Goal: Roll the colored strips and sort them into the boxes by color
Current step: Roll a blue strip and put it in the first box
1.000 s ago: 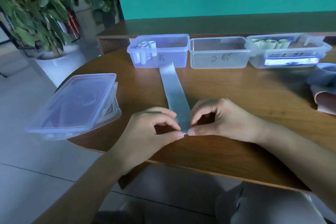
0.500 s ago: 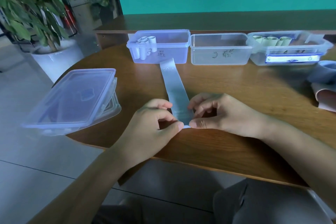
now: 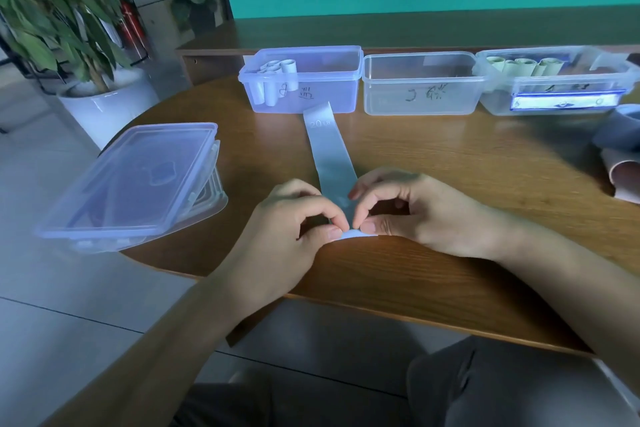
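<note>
now my left hand [image 3: 294, 218] and right hand [image 3: 398, 208] pinch the blue strip's [image 3: 330, 156] near end to start its roll, its far end pointing at the blue box [image 3: 304, 80].

A pale blue strip [image 3: 329, 152] lies flat on the counter [image 3: 450, 163], its far end touching the left box [image 3: 304, 80], which holds blue rolls [image 3: 273, 80]. The middle box [image 3: 420, 83] holds nothing visible; the right box [image 3: 554, 80] holds green rolls [image 3: 523, 66].
</note>
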A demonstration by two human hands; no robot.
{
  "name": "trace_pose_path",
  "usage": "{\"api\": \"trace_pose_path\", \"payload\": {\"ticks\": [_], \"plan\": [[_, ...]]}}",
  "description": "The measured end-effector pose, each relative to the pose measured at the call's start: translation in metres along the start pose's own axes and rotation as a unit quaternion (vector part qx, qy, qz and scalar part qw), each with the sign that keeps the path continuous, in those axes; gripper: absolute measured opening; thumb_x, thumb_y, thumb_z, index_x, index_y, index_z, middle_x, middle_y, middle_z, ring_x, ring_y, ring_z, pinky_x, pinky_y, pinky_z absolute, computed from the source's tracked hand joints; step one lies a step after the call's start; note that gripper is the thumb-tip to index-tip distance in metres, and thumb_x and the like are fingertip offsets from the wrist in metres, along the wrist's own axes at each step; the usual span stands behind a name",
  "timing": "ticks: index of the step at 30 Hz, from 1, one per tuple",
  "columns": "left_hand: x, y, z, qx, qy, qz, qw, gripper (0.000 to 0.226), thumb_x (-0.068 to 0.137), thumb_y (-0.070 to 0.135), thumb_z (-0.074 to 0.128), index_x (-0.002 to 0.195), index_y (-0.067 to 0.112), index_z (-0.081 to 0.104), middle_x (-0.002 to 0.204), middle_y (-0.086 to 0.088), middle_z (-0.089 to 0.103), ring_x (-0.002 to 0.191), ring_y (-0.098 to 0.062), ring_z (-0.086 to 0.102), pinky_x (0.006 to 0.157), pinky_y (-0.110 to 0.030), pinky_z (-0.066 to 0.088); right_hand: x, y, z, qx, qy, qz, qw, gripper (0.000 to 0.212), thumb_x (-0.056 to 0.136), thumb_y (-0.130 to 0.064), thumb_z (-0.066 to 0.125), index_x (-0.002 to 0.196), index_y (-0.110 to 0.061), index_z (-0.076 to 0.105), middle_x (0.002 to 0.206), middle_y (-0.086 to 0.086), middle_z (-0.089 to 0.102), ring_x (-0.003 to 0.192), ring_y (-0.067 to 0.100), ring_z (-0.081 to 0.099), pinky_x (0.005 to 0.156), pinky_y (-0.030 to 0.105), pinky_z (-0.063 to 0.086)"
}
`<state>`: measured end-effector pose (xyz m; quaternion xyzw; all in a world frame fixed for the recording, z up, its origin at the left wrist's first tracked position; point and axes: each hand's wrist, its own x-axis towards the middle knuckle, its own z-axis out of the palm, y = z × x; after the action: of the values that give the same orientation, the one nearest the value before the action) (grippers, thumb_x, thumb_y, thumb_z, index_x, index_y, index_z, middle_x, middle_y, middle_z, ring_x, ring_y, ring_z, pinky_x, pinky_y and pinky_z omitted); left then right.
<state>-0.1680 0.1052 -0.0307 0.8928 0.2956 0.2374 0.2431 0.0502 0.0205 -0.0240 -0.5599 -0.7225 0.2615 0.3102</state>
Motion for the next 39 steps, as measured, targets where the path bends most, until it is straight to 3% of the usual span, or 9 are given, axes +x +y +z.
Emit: {"api": "trace_pose_path", "payload": {"ticks": [4, 9, 14, 18, 22, 27, 31, 34, 39], "plan": [[-0.001, 0.000, 0.000, 0.033, 0.011, 0.031, 0.999, 0.012, 0.090, 0.022, 0.069, 0.088, 0.032, 0.076, 0.099, 0.018, 0.057, 0.102, -0.005, 0.056, 0.084, -0.015, 0.043, -0.002, 0.000, 0.000, -0.050, -0.005, -0.020, 0.999, 0.011, 0.096, -0.023, 0.069, 0.100, -0.029, 0.077, 0.117, -0.010, 0.060, 0.119, 0.010, 0.057, 0.101, 0.022, 0.040], [-0.002, 0.001, 0.000, 0.018, 0.012, 0.013, 1.000, 0.005, 0.082, 0.039, 0.076, 0.085, 0.035, 0.077, 0.098, 0.020, 0.058, 0.103, -0.002, 0.054, 0.080, -0.010, 0.041, -0.002, 0.001, 0.002, -0.054, 0.011, -0.013, 0.998, 0.013, 0.085, -0.037, 0.078, 0.097, -0.031, 0.078, 0.117, -0.012, 0.059, 0.119, 0.009, 0.058, 0.103, 0.028, 0.041], [0.003, 0.000, 0.002, 0.023, 0.025, -0.007, 0.999, 0.007, 0.083, 0.037, 0.076, 0.083, 0.030, 0.077, 0.098, 0.020, 0.059, 0.099, -0.001, 0.056, 0.079, -0.011, 0.042, 0.000, 0.001, 0.002, -0.041, 0.047, 0.001, 0.998, 0.009, 0.081, -0.034, 0.082, 0.088, -0.028, 0.079, 0.112, -0.010, 0.060, 0.112, 0.009, 0.059, 0.096, 0.020, 0.041], [0.006, -0.001, 0.002, 0.022, 0.012, -0.023, 0.999, 0.011, 0.086, 0.040, 0.072, 0.087, 0.030, 0.076, 0.102, 0.019, 0.057, 0.098, 0.000, 0.055, 0.082, -0.017, 0.044, 0.001, 0.001, 0.000, -0.027, 0.062, 0.032, 0.997, 0.015, 0.076, -0.042, 0.081, 0.081, -0.028, 0.077, 0.111, -0.010, 0.060, 0.105, 0.010, 0.059, 0.089, 0.022, 0.044], [0.009, -0.002, 0.003, 0.038, 0.008, -0.029, 0.999, 0.011, 0.087, 0.040, 0.069, 0.089, 0.031, 0.074, 0.107, 0.016, 0.053, 0.099, -0.003, 0.052, 0.084, -0.021, 0.045, 0.003, -0.001, -0.003, -0.024, 0.058, 0.064, 0.996, 0.023, 0.073, -0.050, 0.078, 0.076, -0.027, 0.076, 0.112, -0.013, 0.058, 0.095, 0.002, 0.058, 0.081, 0.015, 0.042], [0.011, -0.003, 0.004, 0.054, 0.008, -0.044, 0.998, 0.018, 0.089, 0.043, 0.068, 0.091, 0.026, 0.072, 0.111, 0.013, 0.050, 0.101, -0.006, 0.053, 0.082, -0.016, 0.044, 0.008, 0.001, -0.005, -0.050, 0.060, 0.099, 0.992, 0.036, 0.070, -0.061, 0.073, 0.072, -0.025, 0.074, 0.112, -0.018, 0.058, 0.091, -0.003, 0.057, 0.079, 0.018, 0.041], [0.014, -0.003, 0.003, 0.035, 0.018, -0.032, 0.999, 0.011, 0.089, 0.036, 0.070, 0.089, 0.025, 0.070, 0.109, 0.013, 0.051, 0.100, -0.006, 0.053, 0.082, -0.015, 0.043, 0.010, 0.004, -0.004, -0.053, 0.089, 0.119, 0.987, 0.031, 0.072, -0.051, 0.083, 0.068, -0.024, 0.067, 0.109, -0.013, 0.059, 0.090, -0.002, 0.056, 0.077, 0.018, 0.040], [0.013, 0.000, 0.002, 0.019, 0.017, 0.015, 1.000, 0.002, 0.090, 0.024, 0.071, 0.089, 0.026, 0.071, 0.096, 0.015, 0.056, 0.093, -0.006, 0.055, 0.073, -0.007, 0.038, 0.010, 0.004, 0.000, -0.008, 0.088, 0.078, 0.993, 0.017, 0.078, -0.035, 0.085, 0.079, -0.028, 0.069, 0.104, -0.004, 0.059, 0.095, 0.008, 0.057, 0.084, 0.021, 0.043], [0.012, -0.002, 0.003, 0.043, 0.008, 0.069, 0.997, 0.009, 0.092, 0.019, 0.068, 0.091, 0.026, 0.074, 0.087, 0.017, 0.062, 0.089, -0.007, 0.058, 0.074, -0.017, 0.044, 0.007, 0.008, 0.004, -0.017, 0.040, -0.009, 0.999, 0.012, 0.091, -0.017, 0.074, 0.097, -0.027, 0.074, 0.105, -0.001, 0.062, 0.099, 0.019, 0.061, 0.090, 0.034, 0.049]]}}
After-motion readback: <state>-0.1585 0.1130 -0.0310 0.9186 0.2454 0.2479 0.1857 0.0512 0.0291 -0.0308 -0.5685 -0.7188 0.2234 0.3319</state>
